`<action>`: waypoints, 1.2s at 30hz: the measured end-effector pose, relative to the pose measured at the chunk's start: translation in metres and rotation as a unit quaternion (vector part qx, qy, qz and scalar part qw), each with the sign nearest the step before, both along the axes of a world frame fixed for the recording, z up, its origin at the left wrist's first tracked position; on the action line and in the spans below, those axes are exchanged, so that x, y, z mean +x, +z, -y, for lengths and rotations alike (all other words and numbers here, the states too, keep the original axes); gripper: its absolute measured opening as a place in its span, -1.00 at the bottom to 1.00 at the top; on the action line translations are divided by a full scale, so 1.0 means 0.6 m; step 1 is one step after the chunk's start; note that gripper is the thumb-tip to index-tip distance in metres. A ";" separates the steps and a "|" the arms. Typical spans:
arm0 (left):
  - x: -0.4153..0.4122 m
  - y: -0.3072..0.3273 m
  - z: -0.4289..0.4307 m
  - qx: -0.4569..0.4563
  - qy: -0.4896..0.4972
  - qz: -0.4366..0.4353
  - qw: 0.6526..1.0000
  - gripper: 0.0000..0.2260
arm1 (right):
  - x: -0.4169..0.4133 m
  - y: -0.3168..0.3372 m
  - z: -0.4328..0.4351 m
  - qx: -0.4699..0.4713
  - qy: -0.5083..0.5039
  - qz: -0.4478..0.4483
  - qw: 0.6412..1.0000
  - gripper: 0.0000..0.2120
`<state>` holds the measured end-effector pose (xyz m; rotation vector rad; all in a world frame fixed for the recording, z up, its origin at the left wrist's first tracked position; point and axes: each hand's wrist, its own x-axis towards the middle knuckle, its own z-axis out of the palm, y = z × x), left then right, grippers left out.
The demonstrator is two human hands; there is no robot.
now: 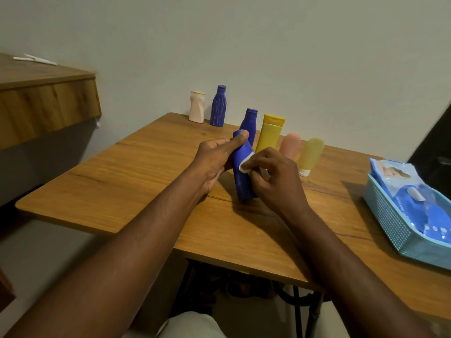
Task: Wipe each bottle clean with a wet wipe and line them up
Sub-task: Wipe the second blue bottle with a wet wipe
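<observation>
Bottle (241, 186) in left hand (214, 159) (tilted), wipe (245, 165) pressed

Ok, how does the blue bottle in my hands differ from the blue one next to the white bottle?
The held blue bottle leans, gripped by the left hand while the right hand presses a wipe on it; the far blue bottle stands upright, untouched. The far one shows pale streaks; the held one looks mostly plain. Both share the same blue, narrow-necked shape.
</observation>
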<state>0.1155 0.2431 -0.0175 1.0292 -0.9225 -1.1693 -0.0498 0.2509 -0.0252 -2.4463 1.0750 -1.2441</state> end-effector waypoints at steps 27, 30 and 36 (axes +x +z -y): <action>0.003 0.004 -0.003 0.037 -0.001 -0.003 0.999 -0.62 | -0.009 -0.001 0.015 0.048 -0.047 0.017 0.998 -0.88; 0.003 0.004 -0.003 0.038 -0.009 0.004 0.999 -0.64 | -0.011 -0.001 0.016 0.015 -0.047 0.046 0.998 -0.83; 0.006 -0.002 -0.003 0.040 -0.021 0.023 0.999 -0.66 | -0.008 -0.002 0.008 0.004 0.007 -0.020 1.000 -0.78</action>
